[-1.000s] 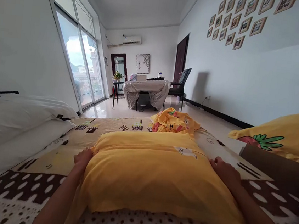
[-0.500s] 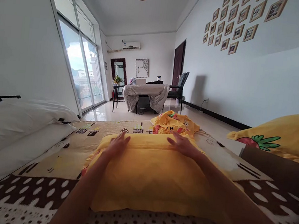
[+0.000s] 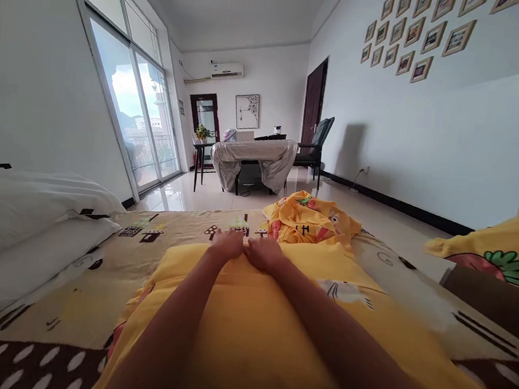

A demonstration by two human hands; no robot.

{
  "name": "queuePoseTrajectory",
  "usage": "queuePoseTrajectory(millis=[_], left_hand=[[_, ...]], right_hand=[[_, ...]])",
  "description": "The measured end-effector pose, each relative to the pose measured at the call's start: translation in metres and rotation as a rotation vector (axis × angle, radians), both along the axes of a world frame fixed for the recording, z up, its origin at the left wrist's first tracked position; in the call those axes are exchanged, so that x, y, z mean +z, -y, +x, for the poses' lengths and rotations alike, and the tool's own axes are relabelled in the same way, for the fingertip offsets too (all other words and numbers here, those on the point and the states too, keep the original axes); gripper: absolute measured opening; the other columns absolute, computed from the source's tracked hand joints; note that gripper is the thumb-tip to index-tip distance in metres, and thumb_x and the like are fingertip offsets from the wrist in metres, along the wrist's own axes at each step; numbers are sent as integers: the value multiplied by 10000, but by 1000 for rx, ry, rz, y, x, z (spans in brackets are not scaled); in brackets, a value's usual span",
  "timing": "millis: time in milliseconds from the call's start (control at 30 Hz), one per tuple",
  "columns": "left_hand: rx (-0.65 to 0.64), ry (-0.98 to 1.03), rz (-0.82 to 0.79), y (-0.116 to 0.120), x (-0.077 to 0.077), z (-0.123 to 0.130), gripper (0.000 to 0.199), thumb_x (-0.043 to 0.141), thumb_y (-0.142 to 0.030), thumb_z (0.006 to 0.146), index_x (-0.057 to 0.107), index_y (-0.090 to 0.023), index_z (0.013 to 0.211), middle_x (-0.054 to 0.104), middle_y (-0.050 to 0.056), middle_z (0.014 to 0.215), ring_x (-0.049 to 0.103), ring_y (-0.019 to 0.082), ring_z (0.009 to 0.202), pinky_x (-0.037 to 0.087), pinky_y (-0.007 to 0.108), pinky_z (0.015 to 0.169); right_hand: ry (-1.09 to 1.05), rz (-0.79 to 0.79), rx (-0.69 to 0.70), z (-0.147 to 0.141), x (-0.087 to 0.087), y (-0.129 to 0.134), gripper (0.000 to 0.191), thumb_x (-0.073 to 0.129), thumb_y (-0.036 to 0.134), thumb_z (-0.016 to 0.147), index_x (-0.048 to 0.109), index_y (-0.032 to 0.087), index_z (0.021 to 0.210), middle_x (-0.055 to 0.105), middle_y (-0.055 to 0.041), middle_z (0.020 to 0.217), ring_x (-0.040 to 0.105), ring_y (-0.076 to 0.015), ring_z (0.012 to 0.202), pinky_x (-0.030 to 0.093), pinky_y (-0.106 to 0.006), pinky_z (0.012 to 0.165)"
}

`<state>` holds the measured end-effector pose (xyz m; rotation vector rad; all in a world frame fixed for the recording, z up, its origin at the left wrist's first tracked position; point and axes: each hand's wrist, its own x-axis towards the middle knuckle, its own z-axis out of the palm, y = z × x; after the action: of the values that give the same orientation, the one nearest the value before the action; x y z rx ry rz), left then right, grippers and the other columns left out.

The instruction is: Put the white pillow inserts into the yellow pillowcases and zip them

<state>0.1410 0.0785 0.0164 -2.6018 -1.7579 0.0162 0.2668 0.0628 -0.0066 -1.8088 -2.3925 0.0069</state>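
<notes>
The person's left hand [image 3: 227, 245] and right hand [image 3: 263, 254] come together, almost touching, at the middle of the far edge of a yellow pillow [image 3: 254, 330]. The pillow lies flat on a patterned bedspread [image 3: 106, 283], right in front of the person, under both forearms. Each grip looks closed on that edge, fingers curled over the fabric, though the fingertips are hidden.

To work this edge well, the person would do best to take only the cover's cloth, without a fold of filling, draw both hands outward at an even pace so that the seam lies straight, and keep the forearms light so that the middle is not dented.

Of writing there is little. A crumpled yellow cloth [image 3: 289, 213] just beyond the pillow bears a dark mark resembling a letter H, perhaps only part of a printed face. Any label on the air conditioner [image 3: 227, 70] is too small to read, and no brand can be made out.
</notes>
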Motion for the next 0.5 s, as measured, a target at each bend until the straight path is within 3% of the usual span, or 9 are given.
queuePoseTrajectory(millis=[100, 200, 367, 500], left_hand=[[43, 15, -59, -18, -45, 1, 359, 382, -381, 953, 585, -126, 1103, 636, 100, 1114, 582, 215, 1069, 391, 478, 989], [71, 49, -123, -33, -74, -2, 422, 320, -417, 962, 576, -129, 1134, 624, 122, 1171, 577, 224, 1098, 376, 486, 1001], [105, 108, -208, -56, -75, -18, 526, 202, -452, 940, 608, -188, 1145, 598, 125, 1265, 540, 264, 1184, 354, 486, 1009], [153, 118, -227, -71, -74, -48, 569, 215, -533, 892, 633, -236, 1139, 580, 94, 1298, 529, 280, 1204, 347, 476, 1015]], right_hand=[[-26, -41, -45, 5, -34, -7, 497, 208, 389, 968, 599, 115, 1108, 650, -184, 1128, 593, -278, 1070, 376, -422, 924], [-36, -106, -40, 17, -46, -21, 509, 246, 469, 949, 603, 148, 1119, 649, -156, 1154, 581, -266, 1096, 362, -408, 947], [-43, -215, -64, 46, -40, -44, 541, 249, 492, 937, 632, 155, 1115, 627, -155, 1206, 573, -291, 1119, 389, -420, 917], [-59, -226, -83, 73, -41, -43, 532, 227, 483, 944, 622, 184, 1138, 615, -126, 1235, 559, -289, 1138, 363, -449, 953]])
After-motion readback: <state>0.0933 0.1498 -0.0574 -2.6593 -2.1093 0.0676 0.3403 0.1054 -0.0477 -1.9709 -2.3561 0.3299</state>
